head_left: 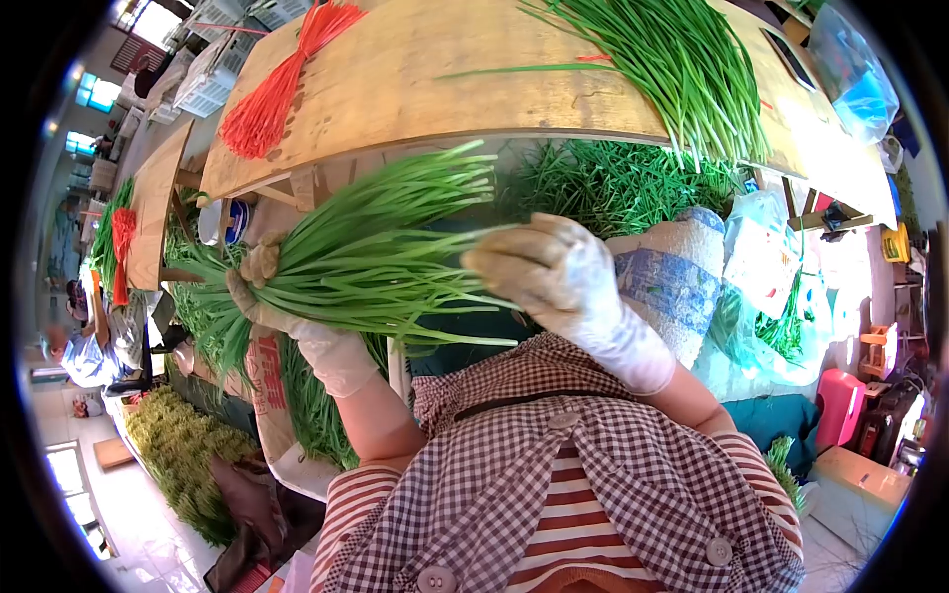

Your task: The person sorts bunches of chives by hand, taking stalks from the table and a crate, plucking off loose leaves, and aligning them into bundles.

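Note:
My left hand (265, 282), in a pale glove soiled at the fingers, is wrapped round a large bunch of long green stalks (366, 262). The bunch fans out to the right, its pale ends toward my other hand. My right hand (544, 262), gloved the same way, is closed at the tips of those stalks, its fingers curled together; whatever it may pinch is too small to make out. Beyond, on the wooden table (445, 79), lie a pile of green stalks (682, 74) and a bundle of red ties (287, 89).
Loose greens (613, 188) are heaped below the table edge. A rolled blue and white towel (672, 277) and plastic bags (771, 296) are at the right. A phone (788, 57) lies on the table. Another person (94, 346) is at the far left, near a second table (158, 208).

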The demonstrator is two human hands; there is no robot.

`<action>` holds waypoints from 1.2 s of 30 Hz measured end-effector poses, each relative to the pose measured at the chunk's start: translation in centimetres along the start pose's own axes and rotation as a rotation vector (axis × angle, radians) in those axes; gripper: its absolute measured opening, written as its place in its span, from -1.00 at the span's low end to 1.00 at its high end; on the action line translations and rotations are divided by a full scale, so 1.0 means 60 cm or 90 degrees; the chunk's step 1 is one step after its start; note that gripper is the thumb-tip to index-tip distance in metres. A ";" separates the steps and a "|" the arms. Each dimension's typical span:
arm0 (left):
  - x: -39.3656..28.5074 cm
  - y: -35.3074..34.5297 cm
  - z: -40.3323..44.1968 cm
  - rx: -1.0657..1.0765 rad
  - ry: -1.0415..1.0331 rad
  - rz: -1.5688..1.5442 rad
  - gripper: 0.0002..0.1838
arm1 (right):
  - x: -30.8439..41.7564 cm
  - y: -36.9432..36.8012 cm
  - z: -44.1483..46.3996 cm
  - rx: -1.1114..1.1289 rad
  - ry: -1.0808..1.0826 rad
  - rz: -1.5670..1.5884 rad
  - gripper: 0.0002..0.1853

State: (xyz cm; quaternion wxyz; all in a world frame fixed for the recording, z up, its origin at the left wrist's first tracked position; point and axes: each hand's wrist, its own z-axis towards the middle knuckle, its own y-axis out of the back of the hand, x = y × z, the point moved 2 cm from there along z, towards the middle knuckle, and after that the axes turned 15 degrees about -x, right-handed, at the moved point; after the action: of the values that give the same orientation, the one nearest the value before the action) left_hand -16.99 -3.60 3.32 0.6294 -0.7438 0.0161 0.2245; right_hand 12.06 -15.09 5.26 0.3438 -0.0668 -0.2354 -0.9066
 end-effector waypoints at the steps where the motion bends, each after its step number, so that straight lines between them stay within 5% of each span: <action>1: 0.002 0.000 -0.002 -0.014 0.002 0.015 -0.64 | 0.001 -0.013 -0.001 0.010 0.013 0.019 -0.73; 7: 0.026 -0.023 -0.031 0.031 0.030 -0.058 -0.66 | 0.002 -0.046 -0.018 0.018 0.105 -0.031 -0.58; 14: 0.033 -0.032 -0.040 0.065 0.074 -0.044 -0.67 | -0.007 -0.058 -0.010 -0.010 0.107 0.041 -0.70; 17: 0.033 -0.041 -0.045 -0.013 -0.045 0.004 -0.70 | 0.008 -0.032 -0.004 0.040 0.117 0.161 -0.77; 20: -0.012 -0.001 0.002 0.048 0.027 -0.094 -0.72 | 0.016 -0.017 -0.048 0.078 0.113 0.164 -0.73; 21: -0.030 0.008 0.019 0.169 0.143 -0.155 -0.72 | -0.006 -0.013 -0.067 0.111 0.115 0.118 -0.69; 22: -0.050 0.028 0.040 0.166 0.072 -0.113 -0.72 | -0.028 -0.009 -0.087 0.145 0.120 0.072 -0.66; 24: -0.077 0.060 0.068 0.158 -0.068 -0.029 -0.72 | -0.089 0.004 -0.120 0.230 0.044 -0.144 -0.74; 25: -0.069 0.037 0.055 0.175 0.084 -0.226 -0.71 | -0.135 -0.002 -0.163 0.317 -0.021 -0.301 -0.82; 26: -0.069 0.038 0.052 0.154 0.101 -0.231 -0.71 | -0.179 -0.002 -0.206 0.412 -0.126 -0.439 -0.81; 28: -0.068 0.039 0.048 0.125 0.123 -0.243 -0.72 | -0.166 0.028 -0.189 0.324 -0.338 -0.263 -0.80; 31: -0.046 0.030 0.042 0.115 0.127 -0.263 -0.73 | -0.102 0.011 -0.140 0.290 -0.708 0.267 -0.81; 34: -0.028 0.020 0.037 0.104 0.006 -0.190 -0.75 | -0.053 -0.009 -0.111 0.298 -0.651 0.428 -0.80; 36: -0.041 0.035 0.052 0.109 0.011 -0.184 -0.74 | -0.045 -0.007 -0.098 0.337 -0.773 0.502 -0.76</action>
State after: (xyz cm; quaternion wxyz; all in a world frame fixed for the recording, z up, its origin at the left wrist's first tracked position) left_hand -20.85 -1.70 1.92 0.7159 -0.6840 -0.0666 0.1233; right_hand 14.06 -15.98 -0.86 0.4562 -0.5472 -0.5505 -0.4351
